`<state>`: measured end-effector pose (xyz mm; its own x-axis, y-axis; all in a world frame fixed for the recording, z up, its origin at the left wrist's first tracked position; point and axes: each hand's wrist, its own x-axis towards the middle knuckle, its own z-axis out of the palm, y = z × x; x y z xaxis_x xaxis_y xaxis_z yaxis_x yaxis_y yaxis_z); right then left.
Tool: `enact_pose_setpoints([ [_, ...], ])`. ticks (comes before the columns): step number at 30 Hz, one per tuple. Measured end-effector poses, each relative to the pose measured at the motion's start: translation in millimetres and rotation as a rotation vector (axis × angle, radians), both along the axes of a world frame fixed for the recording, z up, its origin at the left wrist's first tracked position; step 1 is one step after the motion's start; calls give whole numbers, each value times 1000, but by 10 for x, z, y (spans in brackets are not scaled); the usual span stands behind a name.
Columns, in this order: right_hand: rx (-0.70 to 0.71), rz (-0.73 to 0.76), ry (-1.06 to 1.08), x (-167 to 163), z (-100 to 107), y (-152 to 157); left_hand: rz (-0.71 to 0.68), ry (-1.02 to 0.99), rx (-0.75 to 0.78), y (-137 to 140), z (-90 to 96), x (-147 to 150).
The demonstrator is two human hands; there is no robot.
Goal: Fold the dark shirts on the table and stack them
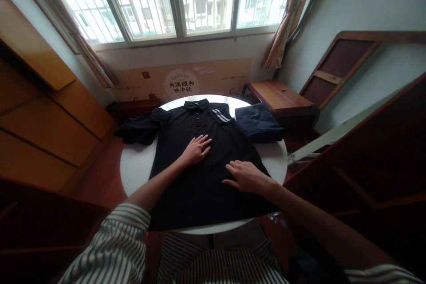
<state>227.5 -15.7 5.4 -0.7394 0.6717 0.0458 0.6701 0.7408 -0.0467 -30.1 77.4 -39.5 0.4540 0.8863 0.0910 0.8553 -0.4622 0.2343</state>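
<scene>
A black polo shirt [203, 191] lies spread out on a round white table [133, 171], collar towards the window. Two pale stripes cross its right-hand sleeve. My left hand [196, 148] rests flat on the shirt's middle, fingers stretched out. Further right and lower down, my right hand [246, 176] is over the shirt with its fingers loosely bent and the thumb apart; nothing shows in it. A bunched dark garment [138, 128] sits at the table's left edge. Folded dark clothing [258, 122] lies at the right edge.
Behind the table stands a wooden side table [282, 93], below a barred window [203, 0]. Wooden cabinets [40, 142] line the left side. A dark wooden panel [372, 173] rises close on the right.
</scene>
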Motion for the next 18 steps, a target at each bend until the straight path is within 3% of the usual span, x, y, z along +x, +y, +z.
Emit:
enact_pose_setpoints([
  [4, 30, 129, -65, 46, -131, -20, -2, 4, 3, -7, 4, 6],
  [9, 20, 203, -105, 106, -138, -31, -5, 9, 6, -18, 17, 17],
  [14, -15, 190, -86, 137, -120, -74, -1, 2, -3, -19, 24, 14],
  [18, 19, 16, -60, 277, -40, -82, 6, 5, -6, -16, 19, 15],
])
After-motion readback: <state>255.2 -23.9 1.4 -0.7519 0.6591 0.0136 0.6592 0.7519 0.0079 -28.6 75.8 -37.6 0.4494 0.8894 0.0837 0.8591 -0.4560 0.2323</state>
